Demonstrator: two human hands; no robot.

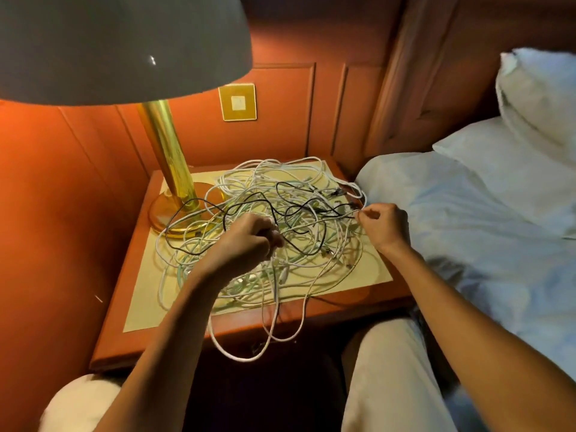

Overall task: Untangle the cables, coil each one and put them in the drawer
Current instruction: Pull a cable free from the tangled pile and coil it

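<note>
**Both hands in the tangle**

Our fingers [274, 236] on the left hand [249, 238] are curled down into the middle of the cables [280, 219], and they seem to grip a strand there, though the knuckles hide just which one. Our right hand [385, 227] pinches a thin cable end between thumb and forefinger at the right edge of the heap, close to the bed [467, 213].

The cables lie in one loose heap across the tabletop [149, 291]: mostly white ones, some pale green ones beneath, and a black cable [199, 202] looping over the top. Several small plugs show on the right side of the pile. Two or three white loops hang over the front edge of the tabletop.

A brass lamp [170, 157] stands at the back left corner, and strands lie over its base. A wall plate [237, 102] sits on the panelling behind. White pillows [536, 98] lie at the head of the bed. We cannot see any drawer.
</note>
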